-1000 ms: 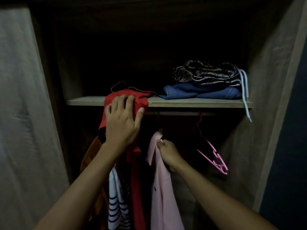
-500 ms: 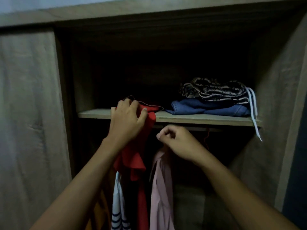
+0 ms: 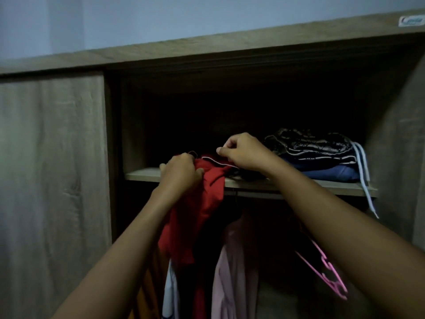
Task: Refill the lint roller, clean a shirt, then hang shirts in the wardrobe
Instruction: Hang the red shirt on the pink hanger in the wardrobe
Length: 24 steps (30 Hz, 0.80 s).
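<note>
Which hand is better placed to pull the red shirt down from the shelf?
Left, I judge. The left hand grips the bunched red shirt at the shelf edge. The right hand is over the shirt's top, fingers curled; whether it holds anything is unclear.

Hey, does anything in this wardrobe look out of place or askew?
Yes. The red garment slumps half off the shelf, a white drawstring dangles over its edge, and the pink hanger hangs tilted.
</note>
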{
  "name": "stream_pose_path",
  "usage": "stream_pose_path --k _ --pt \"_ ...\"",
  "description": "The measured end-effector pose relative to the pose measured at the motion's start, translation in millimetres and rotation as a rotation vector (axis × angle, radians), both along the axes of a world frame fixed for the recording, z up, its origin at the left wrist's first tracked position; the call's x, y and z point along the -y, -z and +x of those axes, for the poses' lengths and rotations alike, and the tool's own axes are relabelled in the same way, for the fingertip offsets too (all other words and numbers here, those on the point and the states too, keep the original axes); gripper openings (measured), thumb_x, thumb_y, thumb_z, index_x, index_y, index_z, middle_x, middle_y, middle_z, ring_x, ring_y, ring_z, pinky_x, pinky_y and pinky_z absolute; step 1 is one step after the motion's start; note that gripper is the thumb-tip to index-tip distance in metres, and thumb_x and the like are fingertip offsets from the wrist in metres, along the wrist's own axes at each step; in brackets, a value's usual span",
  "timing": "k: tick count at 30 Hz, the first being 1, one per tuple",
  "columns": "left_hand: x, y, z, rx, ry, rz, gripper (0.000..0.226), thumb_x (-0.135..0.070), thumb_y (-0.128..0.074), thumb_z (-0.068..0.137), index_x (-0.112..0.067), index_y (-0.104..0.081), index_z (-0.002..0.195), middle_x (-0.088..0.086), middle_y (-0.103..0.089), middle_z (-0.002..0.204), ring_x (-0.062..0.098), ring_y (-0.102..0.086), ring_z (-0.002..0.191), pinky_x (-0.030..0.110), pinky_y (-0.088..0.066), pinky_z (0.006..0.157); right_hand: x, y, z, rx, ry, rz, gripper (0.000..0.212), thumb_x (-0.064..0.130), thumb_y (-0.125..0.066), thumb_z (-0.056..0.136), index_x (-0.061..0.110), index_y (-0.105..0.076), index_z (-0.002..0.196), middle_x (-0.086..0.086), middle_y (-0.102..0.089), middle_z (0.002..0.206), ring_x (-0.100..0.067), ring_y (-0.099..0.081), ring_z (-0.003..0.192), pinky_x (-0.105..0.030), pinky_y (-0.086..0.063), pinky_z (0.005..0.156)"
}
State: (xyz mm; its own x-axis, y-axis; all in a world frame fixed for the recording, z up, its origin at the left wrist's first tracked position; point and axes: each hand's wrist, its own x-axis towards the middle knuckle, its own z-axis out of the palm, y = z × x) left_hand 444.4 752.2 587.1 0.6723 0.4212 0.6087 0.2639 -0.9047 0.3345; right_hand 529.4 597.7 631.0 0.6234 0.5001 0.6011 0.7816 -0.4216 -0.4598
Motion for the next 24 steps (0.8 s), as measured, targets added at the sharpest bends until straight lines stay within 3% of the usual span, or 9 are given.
stream_pose_path --k 3,6,10,12,14,16,18,20,24 --pt "5.5 10.8 -16.5 0.075 0.092 0.052 0.020 -0.038 -0.064 0.093 -0.019 -0.061 0.094 0.004 -0.064 0.096 0.031 -0.062 0.106 0.045 -0.045 0.093 -14.4 -7.3 7.6 0.011 0.024 -0.063 0.034 0.048 -0.067 0.089 0.014 -0.070 0.085 -0.002 -0.069 0.080 -0.016 -0.065 0.073 -0.024 -0.044 0.054" --pt "11.0 18.7 -31.1 0.091 0.199 0.106 0.031 -0.034 -0.068 0.091 -0.021 -0.048 0.072 0.001 -0.057 0.079 0.032 -0.063 0.093 0.039 -0.046 0.075 -31.7 -20.0 10.8 0.049 0.125 -0.108 0.052 0.058 -0.061 0.089 0.006 -0.068 0.088 -0.012 -0.072 0.092 -0.030 -0.069 0.085 -0.028 -0.046 0.060" --pt "15.1 26.8 -45.8 0.080 0.292 0.157 0.030 -0.036 -0.070 0.090 -0.014 -0.055 0.075 0.005 -0.064 0.084 0.028 -0.061 0.086 0.033 -0.038 0.068 -50.5 -32.0 8.3 0.043 0.288 -0.292 0.078 0.070 -0.046 0.091 0.003 -0.060 0.129 -0.020 -0.060 0.135 -0.037 -0.060 0.119 -0.034 -0.049 0.089" --pt "14.8 31.9 -52.5 0.080 0.332 0.188 0.030 -0.037 -0.070 0.089 -0.012 -0.058 0.077 0.005 -0.063 0.085 0.027 -0.061 0.086 0.035 -0.039 0.070 -59.1 -32.8 8.8 0.012 0.309 -0.415 0.087 0.076 -0.039 0.089 0.007 -0.054 0.139 -0.017 -0.052 0.146 -0.035 -0.052 0.130 -0.037 -0.044 0.105" --pt "13.7 35.7 -58.9 0.080 0.365 0.203 0.030 -0.038 -0.070 0.089 -0.012 -0.058 0.077 0.004 -0.062 0.085 0.026 -0.060 0.087 0.035 -0.040 0.072 -65.9 -28.7 7.7 -0.049 0.328 -0.499 0.091 0.082 -0.041 0.083 0.011 -0.055 0.139 -0.012 -0.051 0.147 -0.033 -0.051 0.133 -0.040 -0.042 0.110" --pt "10.9 37.6 -64.2 0.070 0.393 0.204 0.032 -0.039 -0.070 0.089 -0.011 -0.059 0.078 0.003 -0.063 0.085 0.025 -0.060 0.087 0.035 -0.041 0.072 -70.0 -22.3 4.8 -0.094 0.340 -0.536 0.080 0.075 -0.052 0.083 0.011 -0.063 0.129 -0.009 -0.062 0.134 -0.031 -0.060 0.121 -0.039 -0.049 0.102" --pt "3.7 38.1 -68.5 0.034 0.420 0.175 0.037 -0.042 -0.070 0.088 -0.011 -0.057 0.072 0.003 -0.062 0.075 0.023 -0.058 0.078 0.034 -0.040 0.067 -74.6 -16.5 3.2 -0.096 0.317 -0.500 0.054 0.051 -0.064 0.089 0.005 -0.069 0.117 -0.012 -0.069 0.118 -0.030 -0.066 0.105 -0.033 -0.053 0.087" --pt "-8.0 36.7 -72.3 -0.018 0.466 0.102 0.036 -0.043 -0.072 0.087 -0.013 -0.061 0.070 -0.001 -0.061 0.068 0.018 -0.059 0.073 0.032 -0.040 0.063 -77.4 -13.9 -2.0 -0.060 0.330 -0.420 0.041 0.031 -0.069 0.089 -0.002 -0.068 0.113 -0.017 -0.069 0.106 -0.029 -0.066 0.093 -0.030 -0.049 0.074" --pt "-39.4 21.3 -91.2 0.003 0.568 -0.076 0.019 -0.035 -0.074 0.089 -0.017 -0.074 0.080 -0.004 -0.073 0.076 0.004 -0.067 0.072 0.028 -0.053 0.069 -64.6 -21.8 -15.9 -0.065 0.315 -0.263 0.031 0.030 -0.079 0.078 0.001 -0.073 0.085 -0.013 -0.063 0.077 -0.019 -0.054 0.062 -0.026 -0.039 0.051"
